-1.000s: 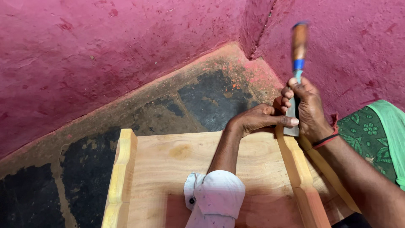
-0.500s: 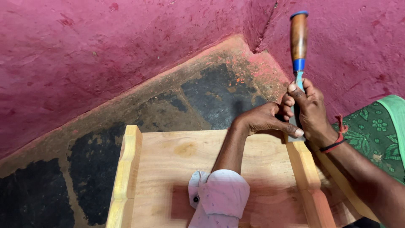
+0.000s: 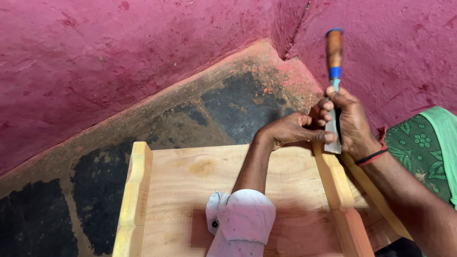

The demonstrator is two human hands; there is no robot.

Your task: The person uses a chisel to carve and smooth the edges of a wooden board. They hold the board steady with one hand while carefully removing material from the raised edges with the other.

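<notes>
Wood-handled chisel with blue ferrule and flat steel blade (image 3: 333, 90) stands nearly upright, long axis vertical, cutting end down at the far end of the pale wooden side rail (image 3: 335, 181). Right hand (image 3: 352, 123) wraps the blade shank; left hand (image 3: 290, 129) lies just beside it, fingertips closed on the blade, probably steadying. Smooth planed board (image 3: 190, 190); rough magenta plaster wall (image 3: 119, 52).
</notes>
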